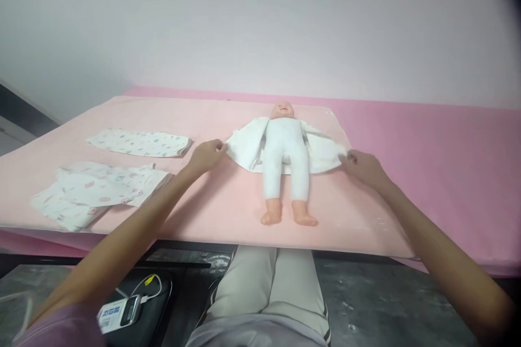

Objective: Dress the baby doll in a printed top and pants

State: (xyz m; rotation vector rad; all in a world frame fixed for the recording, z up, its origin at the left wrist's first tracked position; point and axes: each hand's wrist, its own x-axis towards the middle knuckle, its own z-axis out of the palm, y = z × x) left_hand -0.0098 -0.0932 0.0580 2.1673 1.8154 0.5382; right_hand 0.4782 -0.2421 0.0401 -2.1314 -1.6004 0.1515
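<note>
A baby doll (286, 143) with a white body lies on its back, head away from me, feet toward the table's front edge. Under it a white garment (247, 145) is spread out to both sides, and the doll's arms are hidden by its sleeves or cloth. At the garment's left end, my left hand (207, 155) pinches the tip of the cloth. My right hand (363, 166) is closed on the opposite tip at the right. Both hands rest low, close to the table surface.
The pale pink mat (228, 222) covers the table over a darker pink cloth (439, 173). Folded patterned clothes (140, 142) and a second patterned pile (97, 190) lie at the left. Below the table, a white device with a cable (118, 314) sits on a black seat.
</note>
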